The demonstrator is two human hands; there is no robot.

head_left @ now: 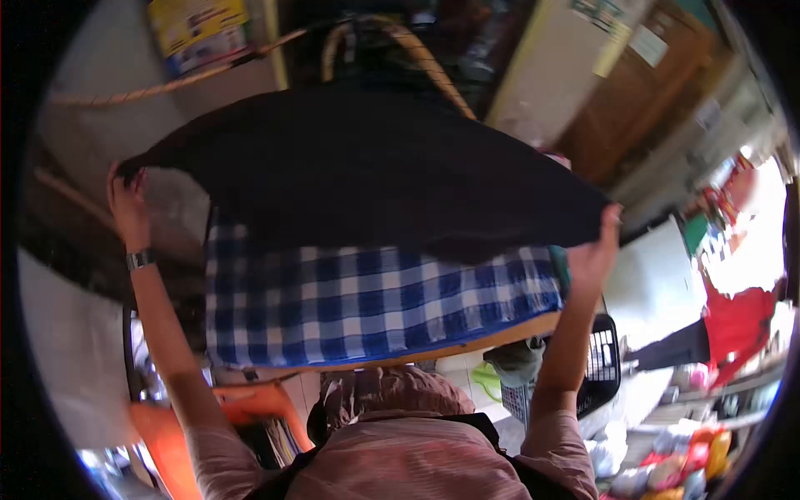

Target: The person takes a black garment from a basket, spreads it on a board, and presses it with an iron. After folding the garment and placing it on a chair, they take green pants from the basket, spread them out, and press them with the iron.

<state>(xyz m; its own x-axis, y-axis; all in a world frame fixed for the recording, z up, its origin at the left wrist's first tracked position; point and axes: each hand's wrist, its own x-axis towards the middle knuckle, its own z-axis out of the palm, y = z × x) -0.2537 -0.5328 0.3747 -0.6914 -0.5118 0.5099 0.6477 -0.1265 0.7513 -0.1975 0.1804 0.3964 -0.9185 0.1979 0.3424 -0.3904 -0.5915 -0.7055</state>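
Observation:
A wide black cloth [375,175] is spread in the air between my two hands, its lower edge sagging in the middle. My left hand [130,204] is closed on its left corner, with a metal watch band around the wrist. At the opposite corner, my right hand [596,250] grips the cloth with fingers pinched near the edge. Below and behind the black cloth lies a blue and white checked cloth [367,312] covering a table, whose far part is hidden by the black cloth.
Under the table's right end stands a black plastic basket [607,358] beside a green item [486,380]. An orange chair [167,442] is at lower left. A person in a red top [737,333] is at far right. Bamboo-like poles [425,62] rise behind the table.

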